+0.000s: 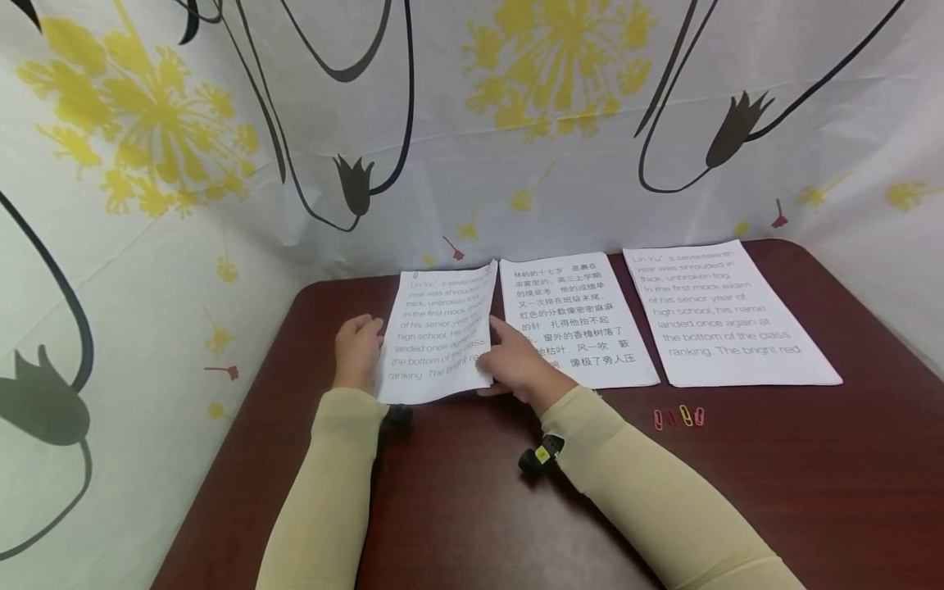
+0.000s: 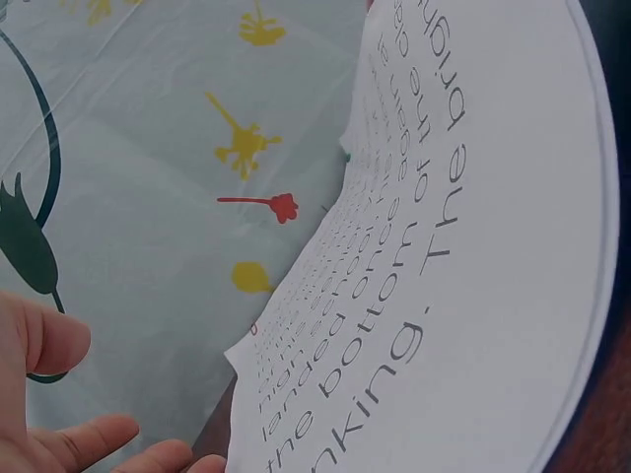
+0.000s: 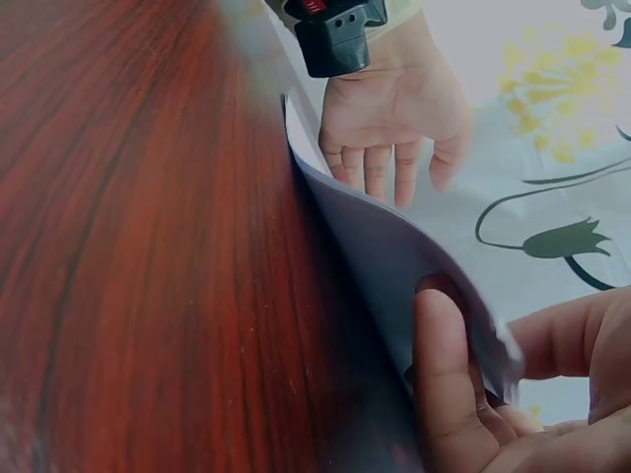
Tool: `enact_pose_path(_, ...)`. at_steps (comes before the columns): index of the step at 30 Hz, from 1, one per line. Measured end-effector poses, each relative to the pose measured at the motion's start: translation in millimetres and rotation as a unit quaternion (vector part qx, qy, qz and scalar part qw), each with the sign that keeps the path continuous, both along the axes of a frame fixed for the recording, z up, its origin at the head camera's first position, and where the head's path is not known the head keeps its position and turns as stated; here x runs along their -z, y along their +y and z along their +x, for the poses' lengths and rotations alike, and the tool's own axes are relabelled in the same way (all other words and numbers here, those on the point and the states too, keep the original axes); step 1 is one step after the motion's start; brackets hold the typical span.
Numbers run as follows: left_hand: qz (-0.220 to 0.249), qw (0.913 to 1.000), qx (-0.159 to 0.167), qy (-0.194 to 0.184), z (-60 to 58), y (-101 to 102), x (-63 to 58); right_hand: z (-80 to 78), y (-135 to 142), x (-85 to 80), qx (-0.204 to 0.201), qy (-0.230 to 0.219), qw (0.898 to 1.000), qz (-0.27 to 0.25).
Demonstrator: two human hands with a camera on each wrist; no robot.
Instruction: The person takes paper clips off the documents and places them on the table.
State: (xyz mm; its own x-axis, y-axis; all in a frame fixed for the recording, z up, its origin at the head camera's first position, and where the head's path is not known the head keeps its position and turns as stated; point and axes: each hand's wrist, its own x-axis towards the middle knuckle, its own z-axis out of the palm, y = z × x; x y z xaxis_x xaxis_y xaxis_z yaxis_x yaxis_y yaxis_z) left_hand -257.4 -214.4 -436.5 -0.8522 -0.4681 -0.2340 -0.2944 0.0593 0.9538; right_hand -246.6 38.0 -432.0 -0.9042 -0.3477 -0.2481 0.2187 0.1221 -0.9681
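A stack of printed paper sheets point(image 1: 435, 332) with English text is at the left of the table, its right side raised and bowed. My right hand point(image 1: 519, 365) pinches the stack's right edge; the right wrist view shows thumb and fingers point(image 3: 442, 345) on its two faces. At the opposite edge is my left hand point(image 1: 357, 354). In the right wrist view that left hand point(image 3: 394, 123) has its fingers extended along the paper point(image 3: 394, 236), with the thumb apart. A small paper clip point(image 1: 415, 275) sits at the stack's top left corner.
Beside my right hand lies a second stack of sheets point(image 1: 568, 315) with Chinese text. Farther right is a third stack point(image 1: 723, 319) in English. Several coloured paper clips point(image 1: 686, 416) lie in front on the dark red wooden table point(image 1: 457, 508). A patterned curtain point(image 1: 442, 164) hangs behind.
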Motion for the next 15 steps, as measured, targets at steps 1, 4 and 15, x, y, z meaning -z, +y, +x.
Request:
enact_pose_path(1,0.002,1.0,-0.001,0.0,-0.2,0.0,0.0,0.4,-0.2,-0.1,0.004,-0.001,1.0,0.002)
enact_pose_path(4,0.009,1.0,-0.003,-0.002,-1.1,0.0,-0.1,-0.1,-0.8,0.9,0.016,0.002,1.0,0.002)
enact_pose_path(15,0.015,0.9999,0.005,-0.006,-0.4,-0.2,-2.9,-0.6,-2.4,-3.0,0.05,0.026,0.997,-0.043)
